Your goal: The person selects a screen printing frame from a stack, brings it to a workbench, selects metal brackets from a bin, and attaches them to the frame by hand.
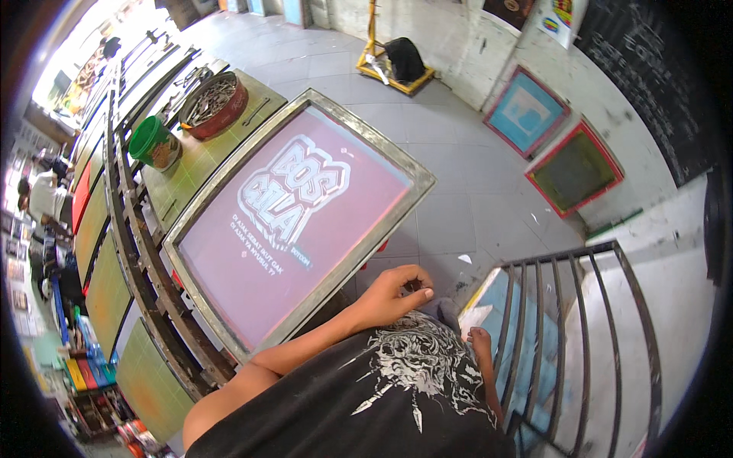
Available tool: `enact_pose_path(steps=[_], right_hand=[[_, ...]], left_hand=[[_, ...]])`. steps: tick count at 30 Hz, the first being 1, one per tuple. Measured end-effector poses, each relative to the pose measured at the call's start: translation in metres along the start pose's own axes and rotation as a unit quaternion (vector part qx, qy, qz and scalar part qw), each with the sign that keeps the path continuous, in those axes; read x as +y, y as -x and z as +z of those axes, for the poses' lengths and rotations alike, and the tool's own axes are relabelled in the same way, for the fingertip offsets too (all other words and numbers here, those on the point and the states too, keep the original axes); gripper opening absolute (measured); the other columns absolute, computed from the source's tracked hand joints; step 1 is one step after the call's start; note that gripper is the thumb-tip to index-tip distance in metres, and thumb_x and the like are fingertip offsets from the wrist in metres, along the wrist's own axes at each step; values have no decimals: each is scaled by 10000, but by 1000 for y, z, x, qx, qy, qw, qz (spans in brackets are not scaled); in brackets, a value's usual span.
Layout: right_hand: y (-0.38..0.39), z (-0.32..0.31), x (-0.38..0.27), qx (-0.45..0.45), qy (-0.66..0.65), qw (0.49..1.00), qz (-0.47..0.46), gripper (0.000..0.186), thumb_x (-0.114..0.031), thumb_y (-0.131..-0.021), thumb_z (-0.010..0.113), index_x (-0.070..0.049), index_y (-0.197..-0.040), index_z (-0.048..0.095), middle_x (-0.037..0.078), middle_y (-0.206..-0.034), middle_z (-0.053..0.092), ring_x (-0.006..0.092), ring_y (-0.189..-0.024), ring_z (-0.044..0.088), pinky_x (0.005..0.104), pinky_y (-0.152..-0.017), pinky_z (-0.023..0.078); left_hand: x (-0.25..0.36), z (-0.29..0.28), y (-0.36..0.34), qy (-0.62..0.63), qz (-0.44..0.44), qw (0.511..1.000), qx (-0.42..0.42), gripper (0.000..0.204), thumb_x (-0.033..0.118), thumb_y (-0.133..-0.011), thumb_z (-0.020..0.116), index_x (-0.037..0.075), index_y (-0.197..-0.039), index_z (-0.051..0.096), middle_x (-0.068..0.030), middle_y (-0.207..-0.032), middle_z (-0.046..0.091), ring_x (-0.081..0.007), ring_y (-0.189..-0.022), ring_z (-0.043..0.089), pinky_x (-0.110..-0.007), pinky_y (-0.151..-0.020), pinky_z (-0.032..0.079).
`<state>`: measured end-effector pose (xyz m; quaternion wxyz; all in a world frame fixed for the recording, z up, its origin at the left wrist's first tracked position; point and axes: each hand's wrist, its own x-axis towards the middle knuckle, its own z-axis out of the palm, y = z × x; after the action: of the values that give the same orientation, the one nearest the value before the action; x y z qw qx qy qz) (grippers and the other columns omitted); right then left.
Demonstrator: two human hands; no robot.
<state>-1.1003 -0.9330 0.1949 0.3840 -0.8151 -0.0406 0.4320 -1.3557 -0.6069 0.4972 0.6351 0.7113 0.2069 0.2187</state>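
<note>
A large screen-printing frame lies tilted on a green gridded board, its mesh pinkish with pale lettering. Just off its near right corner is my left hand, fingers curled loosely toward the thumb. Nothing shows in that hand, and its forearm crosses close to the frame's near edge. Lower on the right, my right hand hangs beside my black shirt with its fingers bent. A white scrap sticks out at its fingertips; whether it is paper or cloth I cannot tell.
Beyond the screen frame stand a green bucket and a round red tub of small pieces. Dark metal rails run along the left. A barred metal rack is close on my right. Two framed screens lean against the wall.
</note>
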Motion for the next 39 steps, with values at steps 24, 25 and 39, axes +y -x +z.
enact_pose_path(steps=[24,25,39], right_hand=[[-561,59,-647,-283,377,859,-202,273,-278,-900,620,-34,-1020,632,34,-852,651,108,-688,593,266,-568,453],[-571,80,-660,-304,396,839,-217,285,-292,-903,619,-40,-1038,628,38,-876,658,112,-703,604,256,-564,453],[-610,335,-847,-430,423,762,-234,278,-273,-908,612,-50,-1073,626,35,-910,670,119,-756,619,263,-630,466]], left_hand=[[-33,4,-362,-39,-185,807,560,165,107,-796,667,-7,-911,634,-95,-853,646,-192,-816,610,-313,-754,471],[-35,-7,-374,-37,-176,804,566,170,115,-799,667,-8,-912,634,-97,-855,646,-193,-816,611,-315,-752,473],[-52,-251,-519,-138,-85,792,589,212,190,-839,660,19,-957,618,-117,-874,626,-239,-811,614,-348,-712,488]])
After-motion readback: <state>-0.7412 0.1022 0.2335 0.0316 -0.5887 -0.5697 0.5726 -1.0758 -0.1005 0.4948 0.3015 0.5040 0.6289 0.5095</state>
